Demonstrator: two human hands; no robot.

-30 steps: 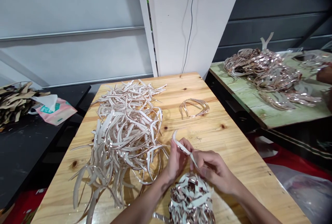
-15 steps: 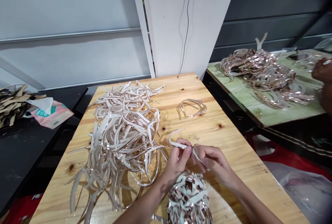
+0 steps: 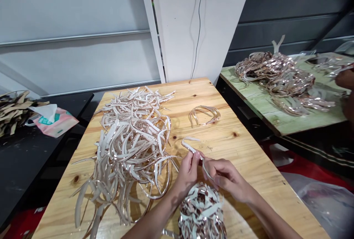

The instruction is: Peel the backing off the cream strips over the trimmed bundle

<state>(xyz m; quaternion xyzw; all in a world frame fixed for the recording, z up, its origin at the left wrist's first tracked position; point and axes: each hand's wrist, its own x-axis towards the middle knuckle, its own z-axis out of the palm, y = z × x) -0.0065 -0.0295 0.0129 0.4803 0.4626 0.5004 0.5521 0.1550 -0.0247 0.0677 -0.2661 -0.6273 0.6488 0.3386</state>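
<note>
A narrow pale strip with a shiny edge is pinched in my left hand, its free end curling out over the wooden table. Close beside it, my right hand grips the same strip farther along, fingers closed. Just below both hands sits a dense bundle of white and copper curled pieces. To the left lies a large tangled pile of pale, shiny-edged strips. A small loop of strips rests beyond my hands.
The wooden table has a green-topped table to its right, bearing a copper-coloured heap. Another person's hand is at the far right. On the left, a dark table holds a pink tissue pack and brown scraps.
My left thumb and fingers have shifted slightly along the strip, and its free end has swung a little to the right. The other person's hand has moved slightly.
</note>
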